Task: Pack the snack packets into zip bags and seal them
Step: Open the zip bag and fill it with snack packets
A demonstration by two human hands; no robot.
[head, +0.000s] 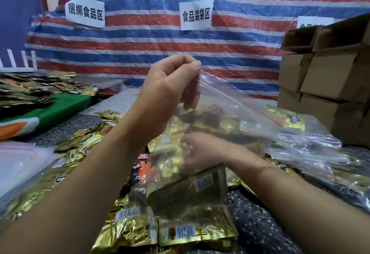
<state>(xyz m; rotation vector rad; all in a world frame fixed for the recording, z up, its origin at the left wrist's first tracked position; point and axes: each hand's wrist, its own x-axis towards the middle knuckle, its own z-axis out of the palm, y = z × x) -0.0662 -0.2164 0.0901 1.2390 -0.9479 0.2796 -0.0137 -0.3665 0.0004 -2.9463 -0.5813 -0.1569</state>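
My left hand is raised in the middle of the view and pinches the top edge of a clear zip bag with a red seal line. The bag hangs open and holds several gold snack packets. My right hand is lower, reaching inside the bag among the packets; the plastic blurs its fingers. A gold packet with a barcode lies tilted just under that hand. More gold packets lie spread on the dark speckled table in front of me.
Stacked cardboard boxes stand at the right. A pile of packets lies on a green cloth at the left. Flat clear zip bags lie at the near left, and more clear plastic at the right. A striped tarp with paper signs hangs behind.
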